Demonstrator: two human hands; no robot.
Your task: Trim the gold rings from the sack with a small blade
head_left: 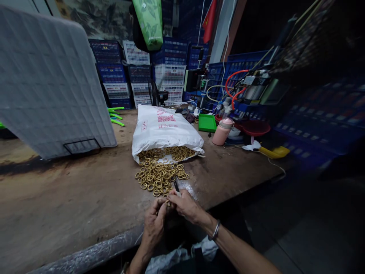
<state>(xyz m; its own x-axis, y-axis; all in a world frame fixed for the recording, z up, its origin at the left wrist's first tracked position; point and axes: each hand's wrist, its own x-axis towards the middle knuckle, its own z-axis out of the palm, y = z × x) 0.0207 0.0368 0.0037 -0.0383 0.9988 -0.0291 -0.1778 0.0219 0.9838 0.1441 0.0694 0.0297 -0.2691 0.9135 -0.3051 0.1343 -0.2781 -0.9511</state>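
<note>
A white sack (pixel 165 129) lies on its side on the brown workbench (pixel 71 198), and several brass rings (pixel 159 177) have spilled from its open mouth. Both hands meet at the bench's near edge, just in front of that pile. My left hand (pixel 154 224) is curled, its fingertips pinched on a brass ring. My right hand (pixel 185 205) is closed on a small dark tool with a pale tip (pixel 176 188) that points up toward the rings. A bracelet (pixel 216 230) is on my right wrist.
A large grey quilted panel (pixel 51 83) leans at the left. Stacked blue and white crates (pixel 137 72) line the back. A green tray (pixel 207 123), a pink bottle (pixel 222 131), a red bowl (pixel 255 127) and a machine with hoses (pixel 251 87) stand at the right. Plastic (pixel 182 257) lies below the bench edge.
</note>
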